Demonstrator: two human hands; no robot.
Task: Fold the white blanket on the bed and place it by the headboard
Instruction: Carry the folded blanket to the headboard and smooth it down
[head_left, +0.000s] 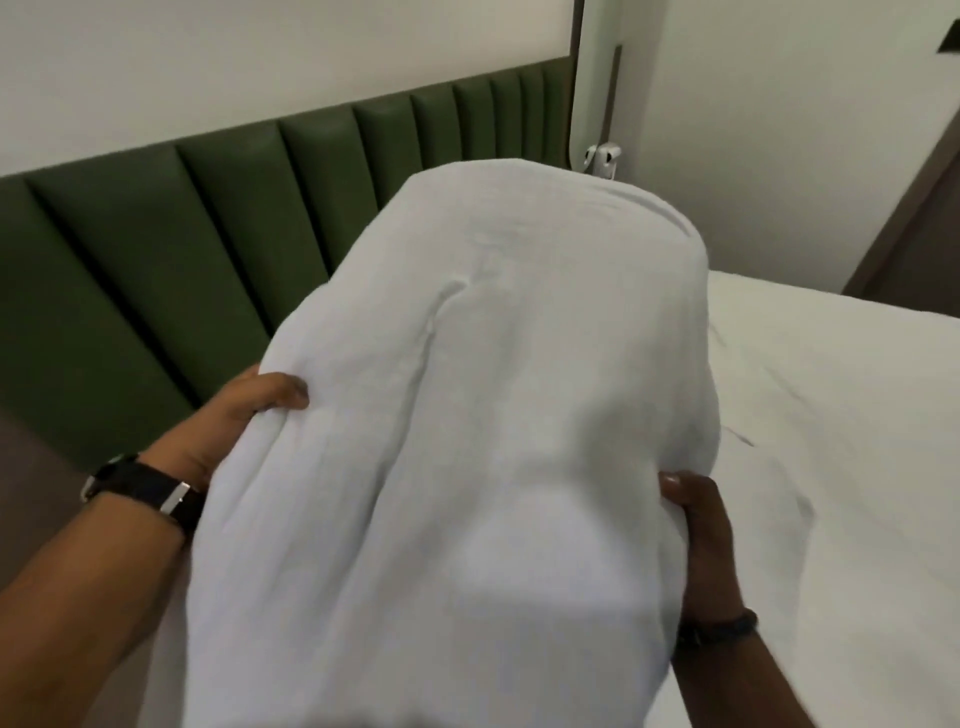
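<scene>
The white blanket (493, 415) is a thick folded bundle that fills the middle of the view, lifted off the bed. My left hand (244, 415) grips its left edge, thumb on top, with a black watch on that wrist. My right hand (701, 530) clasps the right edge, fingers tucked under the fabric. The green padded headboard (182, 249) runs behind and to the left of the bundle. The blanket's far end points toward it. The white bed (831, 441) lies to the right and below.
A pale wall (260, 52) rises above the headboard. A small white wall fitting (602, 158) sits just past the blanket's far end. A dark door frame (914, 208) stands at the far right. Brown floor shows at lower left.
</scene>
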